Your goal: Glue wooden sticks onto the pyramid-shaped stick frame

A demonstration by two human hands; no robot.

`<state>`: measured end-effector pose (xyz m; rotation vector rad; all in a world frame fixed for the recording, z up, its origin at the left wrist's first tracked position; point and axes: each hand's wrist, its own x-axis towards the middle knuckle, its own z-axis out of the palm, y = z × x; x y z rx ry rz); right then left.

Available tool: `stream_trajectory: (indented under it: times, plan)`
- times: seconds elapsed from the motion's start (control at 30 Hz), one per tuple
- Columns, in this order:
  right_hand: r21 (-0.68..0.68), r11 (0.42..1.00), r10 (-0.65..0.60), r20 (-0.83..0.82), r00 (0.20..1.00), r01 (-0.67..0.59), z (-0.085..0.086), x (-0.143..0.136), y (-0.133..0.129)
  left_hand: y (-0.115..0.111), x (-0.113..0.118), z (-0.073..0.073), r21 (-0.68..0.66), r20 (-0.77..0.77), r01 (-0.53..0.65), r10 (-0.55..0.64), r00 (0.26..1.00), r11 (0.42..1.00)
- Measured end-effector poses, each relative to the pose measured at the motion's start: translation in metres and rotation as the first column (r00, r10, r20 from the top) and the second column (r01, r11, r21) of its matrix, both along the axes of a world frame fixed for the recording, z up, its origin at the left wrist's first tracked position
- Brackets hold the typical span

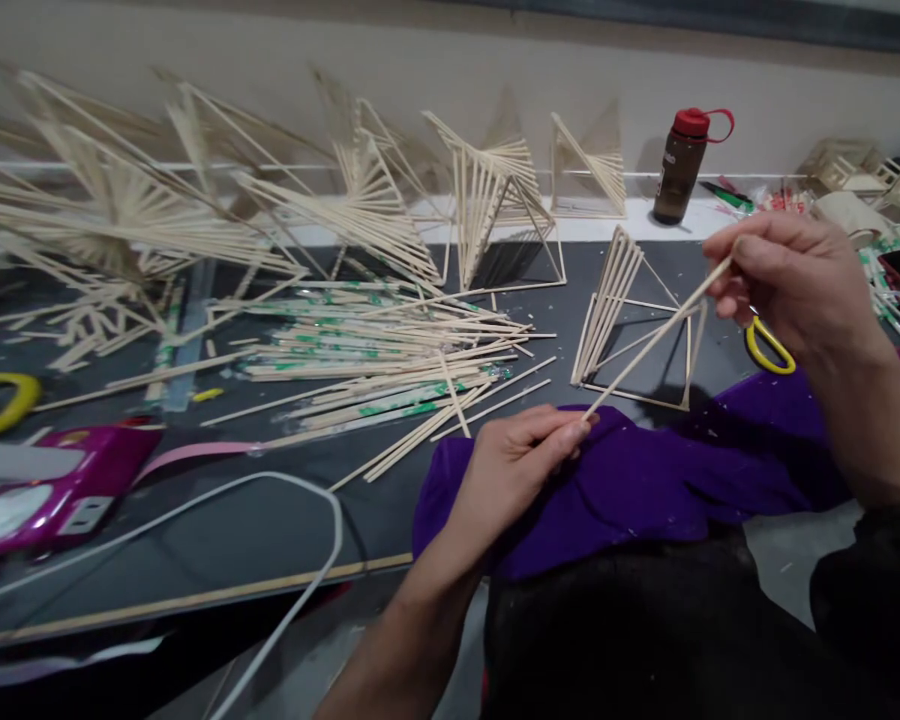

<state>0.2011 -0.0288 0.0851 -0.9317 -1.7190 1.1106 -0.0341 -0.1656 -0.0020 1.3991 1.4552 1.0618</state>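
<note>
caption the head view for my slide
A left hand and a right hand hold a thin wooden stick between them, with purple cloth, loose sticks and stick-built frames nearby.

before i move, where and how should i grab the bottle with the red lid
Grip the bottle around its middle, below the red lid, probably from the front: it stands upright, its rounded side facing you, with the wall behind it. The lid's loop juts right, so coming from there looks less clear.
</note>
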Motion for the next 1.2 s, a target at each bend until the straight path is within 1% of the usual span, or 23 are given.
stream_trajectory:
  times: [0.03,0.1,0.17,0.3,0.43,0.57,0.67,0.87,1.03,1.1,1.17,1.2]
  plan:
    - [-0.011,1.0,0.006,-0.028,1.0,-0.006,-0.001,-0.004,0.007,0.004,0.002,-0.001,-0.082,0.039,0.011,-0.007,0.999,0.997]
    - [-0.025,0.999,0.027,-0.069,0.997,-0.029,-0.005,-0.01,0.021,0.012,0.006,-0.002,-0.241,0.104,0.064,-0.039,0.994,0.969]
    - [-0.065,0.997,0.038,-0.104,0.994,-0.045,-0.009,-0.014,0.034,0.019,0.007,-0.003,-0.341,0.135,0.127,-0.085,0.987,0.932]
    - [-0.173,0.985,-0.003,-0.144,0.99,-0.022,-0.023,-0.018,0.057,0.035,0.005,-0.006,-0.422,0.17,0.206,-0.146,0.974,0.883]
    - [-0.197,0.98,-0.025,-0.135,0.991,-0.002,-0.039,-0.019,0.074,0.048,0.001,-0.012,-0.469,0.21,0.247,-0.164,0.964,0.848]
    - [-0.213,0.977,-0.038,-0.078,0.996,0.02,-0.051,-0.022,0.082,0.052,-0.001,-0.016,-0.494,0.227,0.254,-0.159,0.961,0.832]
    - [-0.205,0.979,-0.022,-0.073,0.997,0.007,-0.053,-0.023,0.083,0.05,0.0,-0.015,-0.503,0.222,0.242,-0.147,0.964,0.83]
    - [-0.206,0.978,-0.047,-0.053,0.998,0.035,-0.048,-0.021,0.081,0.047,0.002,-0.013,-0.488,0.275,0.224,-0.096,0.957,0.844]
    - [-0.214,0.976,-0.057,-0.084,0.995,0.038,-0.048,-0.017,0.078,0.046,0.001,-0.016,-0.45,0.272,0.226,-0.109,0.956,0.864]
    - [-0.216,0.975,-0.073,-0.1,0.992,0.05,-0.044,-0.017,0.075,0.044,0.003,-0.015,-0.437,0.261,0.221,-0.113,0.959,0.872]
    - [-0.215,0.974,-0.103,-0.116,0.988,0.076,-0.037,-0.016,0.07,0.039,0.004,-0.013,-0.381,0.206,0.209,-0.138,0.969,0.901]
    - [-0.196,0.975,-0.129,-0.128,0.983,0.103,-0.032,-0.013,0.068,0.035,0.005,-0.013,-0.309,0.145,0.194,-0.155,0.977,0.931]
